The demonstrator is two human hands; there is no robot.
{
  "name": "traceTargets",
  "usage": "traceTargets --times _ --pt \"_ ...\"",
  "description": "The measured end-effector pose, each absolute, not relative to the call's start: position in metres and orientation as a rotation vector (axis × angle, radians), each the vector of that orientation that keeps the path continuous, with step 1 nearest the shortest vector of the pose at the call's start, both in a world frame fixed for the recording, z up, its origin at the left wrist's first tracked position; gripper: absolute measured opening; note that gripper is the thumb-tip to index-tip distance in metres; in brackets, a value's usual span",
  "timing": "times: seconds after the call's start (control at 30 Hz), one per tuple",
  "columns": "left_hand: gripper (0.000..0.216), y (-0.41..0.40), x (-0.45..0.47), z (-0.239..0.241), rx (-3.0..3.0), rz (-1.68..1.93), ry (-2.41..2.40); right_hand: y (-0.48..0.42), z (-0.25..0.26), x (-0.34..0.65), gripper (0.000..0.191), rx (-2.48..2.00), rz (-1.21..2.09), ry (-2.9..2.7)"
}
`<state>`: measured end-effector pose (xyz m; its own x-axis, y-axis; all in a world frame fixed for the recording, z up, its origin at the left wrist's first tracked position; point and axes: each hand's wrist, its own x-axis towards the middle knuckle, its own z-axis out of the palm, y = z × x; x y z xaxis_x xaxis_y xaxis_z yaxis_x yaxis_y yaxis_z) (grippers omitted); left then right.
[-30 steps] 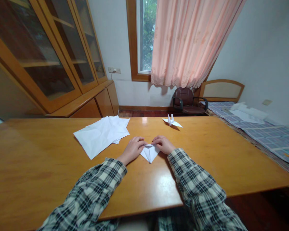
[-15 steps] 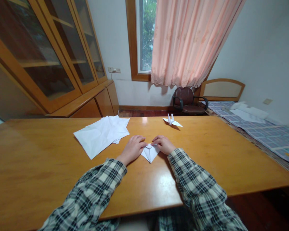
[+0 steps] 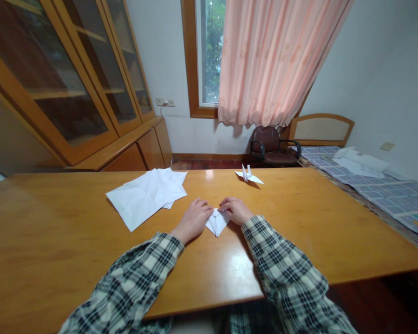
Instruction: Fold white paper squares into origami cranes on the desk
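As left hand (image 3: 192,220) and right hand (image 3: 238,211) hold it, folded paper (image 3: 217,224) lies between them.

I see one white folded paper (image 3: 217,225), small, flat, just below frame centre. Short straight top edge, seam down the middle, sharp tip toward frame bottom. Upper corners partly covered.

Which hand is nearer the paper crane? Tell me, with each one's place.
Right. The right hand is on the near side of the paper crane, slightly left; the left hand is also nearside but farther left.
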<state>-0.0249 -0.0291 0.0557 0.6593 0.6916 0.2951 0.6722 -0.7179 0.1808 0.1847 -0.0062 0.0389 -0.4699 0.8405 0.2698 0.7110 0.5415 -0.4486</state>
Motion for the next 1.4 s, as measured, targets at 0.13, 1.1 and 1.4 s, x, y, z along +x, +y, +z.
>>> traceTargets --times 0.13,1.1,1.4 --pt "0.033 -0.033 -0.021 0.055 2.800 0.521 1.194 -0.007 0.038 0.183 0.029 -1.265 0.374 -2.316" --pt "0.031 -0.038 -0.028 0.063 2.884 0.443 1.444 -0.011 0.037 0.177 0.027 -1.303 0.305 -2.359" --pt "0.025 -0.044 -0.022 0.066 2.930 0.365 1.546 -0.011 0.037 0.177 0.028 -1.304 0.309 -2.355"
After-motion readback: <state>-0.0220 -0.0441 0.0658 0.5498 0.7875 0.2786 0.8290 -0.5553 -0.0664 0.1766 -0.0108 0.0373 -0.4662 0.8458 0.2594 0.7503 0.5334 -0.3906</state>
